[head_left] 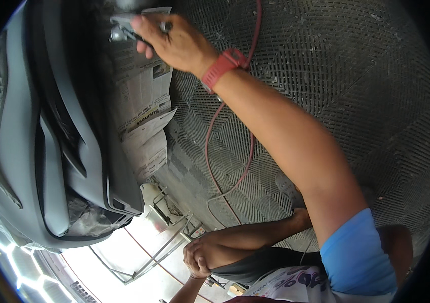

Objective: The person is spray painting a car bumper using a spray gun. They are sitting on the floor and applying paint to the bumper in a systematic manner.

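My right hand [172, 43] is closed round a metal spray gun [124, 31], its index finger stretched along it. The gun is beside the dark inner edge of a large grey car bumper [20, 126] at the left. Newspaper sheets [146, 103] hang along the bumper's edge below the gun. A red watch [223, 68] is strapped on my right wrist. Far lower down, my left hand [195, 257] lies over my bent knee, holding no tool, its fingers draped on the skin.
A thin red hose [209, 136] passes behind my right wrist and loops over the dark ribbed floor mat [336, 96]. Metal stand bars [156, 257] stand before a bright white area near my knee. Hexagonal lights [25, 267] glow at lower left.
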`<move>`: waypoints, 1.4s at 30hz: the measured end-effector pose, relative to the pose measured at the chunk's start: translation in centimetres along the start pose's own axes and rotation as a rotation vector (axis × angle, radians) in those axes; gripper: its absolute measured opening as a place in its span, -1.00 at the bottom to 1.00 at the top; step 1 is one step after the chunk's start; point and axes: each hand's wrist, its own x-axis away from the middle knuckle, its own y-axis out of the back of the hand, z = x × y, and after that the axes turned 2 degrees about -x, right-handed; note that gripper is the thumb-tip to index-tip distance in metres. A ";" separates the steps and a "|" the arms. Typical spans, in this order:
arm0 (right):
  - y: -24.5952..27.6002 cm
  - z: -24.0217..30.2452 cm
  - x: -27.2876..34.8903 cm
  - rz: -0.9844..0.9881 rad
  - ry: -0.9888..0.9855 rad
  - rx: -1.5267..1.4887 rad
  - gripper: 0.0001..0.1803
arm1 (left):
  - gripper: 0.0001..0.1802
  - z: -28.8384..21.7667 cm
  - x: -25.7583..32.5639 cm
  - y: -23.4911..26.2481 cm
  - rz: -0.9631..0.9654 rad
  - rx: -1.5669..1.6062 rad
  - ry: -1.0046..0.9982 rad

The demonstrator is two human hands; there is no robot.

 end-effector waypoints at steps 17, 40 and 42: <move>3.4 5.5 2.8 0.151 0.139 0.160 -0.28 | -0.37 0.2 -0.5 -0.1 -0.005 0.001 -0.041; 5.5 11.0 -7.1 -0.100 0.474 0.144 -0.38 | -0.36 0.6 0.4 -0.6 -0.046 0.015 -0.058; 6.1 12.1 -4.5 0.039 0.316 0.174 -0.35 | -0.36 0.2 0.2 -0.6 -0.043 0.030 -0.065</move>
